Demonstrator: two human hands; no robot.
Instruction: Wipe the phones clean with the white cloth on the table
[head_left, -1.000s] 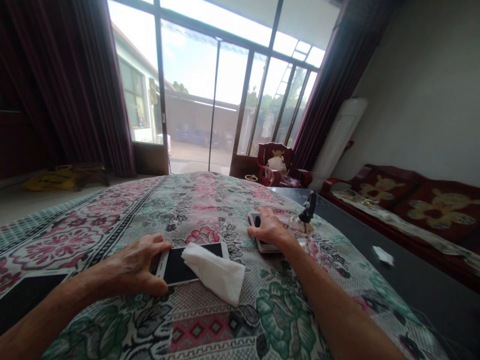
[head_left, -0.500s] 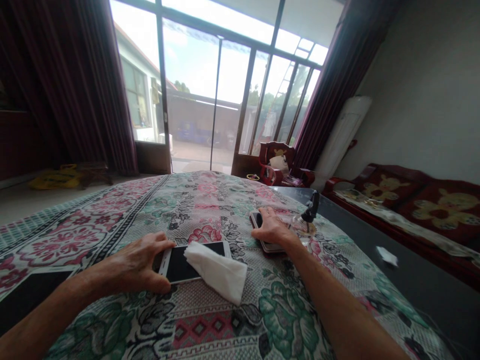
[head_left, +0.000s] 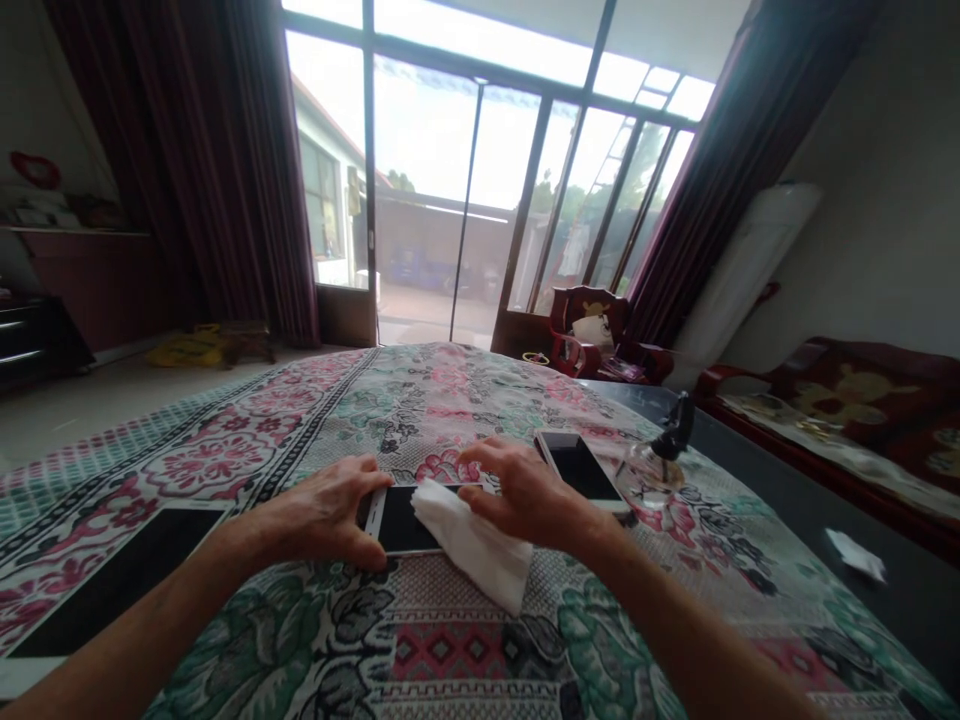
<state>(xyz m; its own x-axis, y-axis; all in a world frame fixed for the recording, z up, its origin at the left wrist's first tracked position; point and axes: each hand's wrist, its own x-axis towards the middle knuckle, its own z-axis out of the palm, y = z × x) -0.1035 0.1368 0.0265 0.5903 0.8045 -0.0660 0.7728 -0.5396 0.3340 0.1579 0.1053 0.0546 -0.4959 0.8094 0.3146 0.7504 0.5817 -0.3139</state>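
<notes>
A white smartphone (head_left: 397,522) with a dark screen lies on the patterned cloth. My left hand (head_left: 322,512) grips its left end, thumb on the near edge and fingers on the far edge. Across the phone's right part rests a folded white tissue (head_left: 480,550). Over the tissue and the phone's right end is my right hand (head_left: 525,490), thumb and fingers apart; whether it touches the tissue is hard to tell. Just beyond that hand lies a second phone (head_left: 581,465), screen up. Beside it stands a clear spray bottle (head_left: 649,475) with a black nozzle.
A larger white-framed tablet (head_left: 120,570) lies at the left, partly behind my left forearm. The floral tablecloth (head_left: 450,655) covers the table. On the dark surface at the right is a crumpled white tissue (head_left: 855,555). A red wooden chair (head_left: 589,320) stands near the glass doors.
My right hand has left the second phone and come left over the tissue. The left hand still holds the first phone's end. The view has turned somewhat left.
</notes>
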